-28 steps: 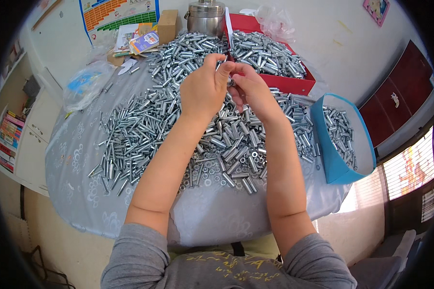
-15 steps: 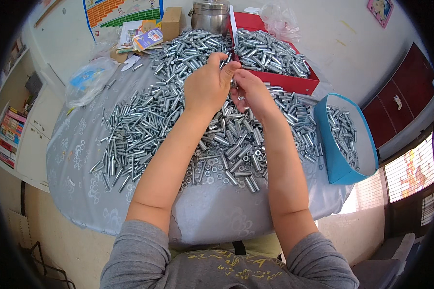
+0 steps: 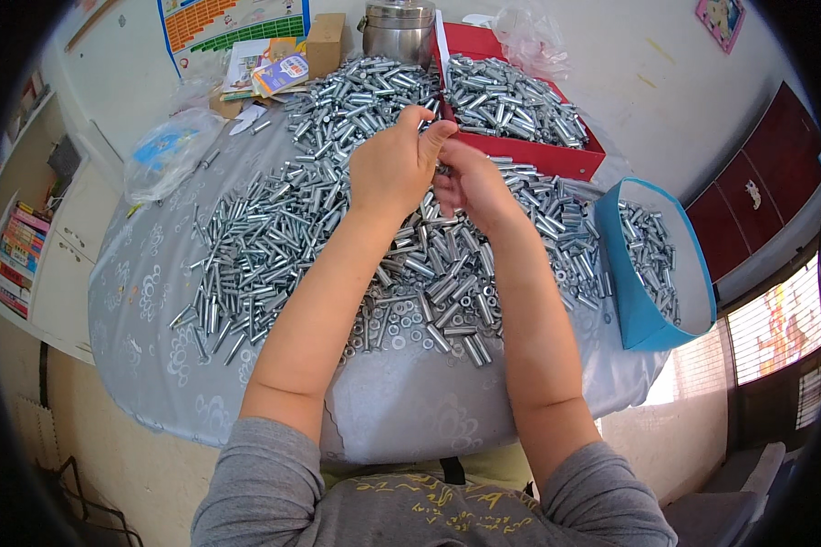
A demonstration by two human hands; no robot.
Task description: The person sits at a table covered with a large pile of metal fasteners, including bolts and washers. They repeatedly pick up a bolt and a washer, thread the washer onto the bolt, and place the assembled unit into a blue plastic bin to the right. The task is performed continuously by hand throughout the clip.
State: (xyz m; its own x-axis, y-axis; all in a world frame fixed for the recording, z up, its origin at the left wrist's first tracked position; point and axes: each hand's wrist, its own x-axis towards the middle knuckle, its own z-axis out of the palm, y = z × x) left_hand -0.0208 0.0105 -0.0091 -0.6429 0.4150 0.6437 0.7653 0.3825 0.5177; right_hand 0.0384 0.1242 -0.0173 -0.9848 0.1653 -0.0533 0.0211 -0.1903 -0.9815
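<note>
Both my hands are raised close together over a big heap of silvery metal parts. My left hand (image 3: 392, 169) is closed with the thumb up, its back hiding whatever the fingers hold. Against its right side, my right hand (image 3: 474, 190) has curled fingers, slightly blurred; anything between them is too hidden to name. Below lie thin bolts (image 3: 255, 260) to the left, metal tube sleeves (image 3: 447, 251) in the middle and small washers (image 3: 400, 326) at the near edge. Beyond my hands, assembled-looking bolts (image 3: 365, 96) form another heap.
A red box (image 3: 547, 157) full of similar bolts stands at the back right. On the right is a blue fabric bin (image 3: 631, 283) with more metal parts. A steel pot (image 3: 399, 36), booklets (image 3: 278, 73) and a plastic bag (image 3: 169, 155) sit around the grey tablecloth (image 3: 160, 365).
My right hand has turned and shifted slightly, its fingertips dropping away from the left thumb. The left hand stays almost where it was, its thumb a little more upright.
</note>
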